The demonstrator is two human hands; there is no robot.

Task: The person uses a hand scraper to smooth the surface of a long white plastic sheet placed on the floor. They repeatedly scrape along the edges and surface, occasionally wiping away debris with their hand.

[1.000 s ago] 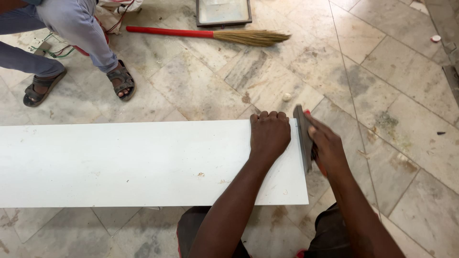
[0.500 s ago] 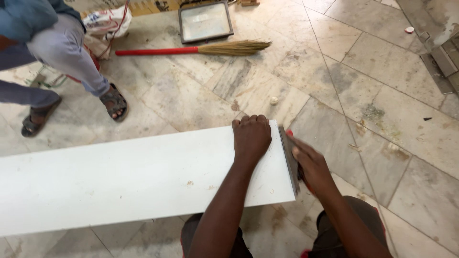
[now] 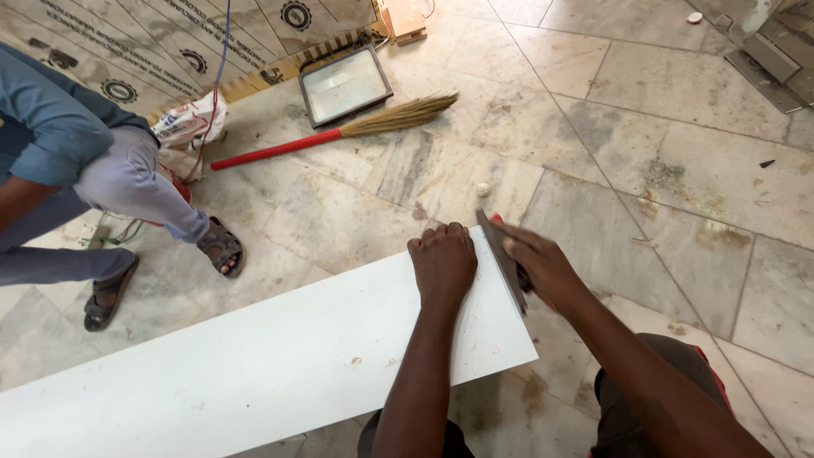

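White board point(image 3: 254, 373) under both hands

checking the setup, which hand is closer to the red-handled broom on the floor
Left. The left hand presses on the white board, just below the broom. The right hand, holding a dark flat tool at the board's end, sits further right.

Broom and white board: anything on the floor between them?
Head view: mostly bare marble floor between broom and white board, only a small pale lump.
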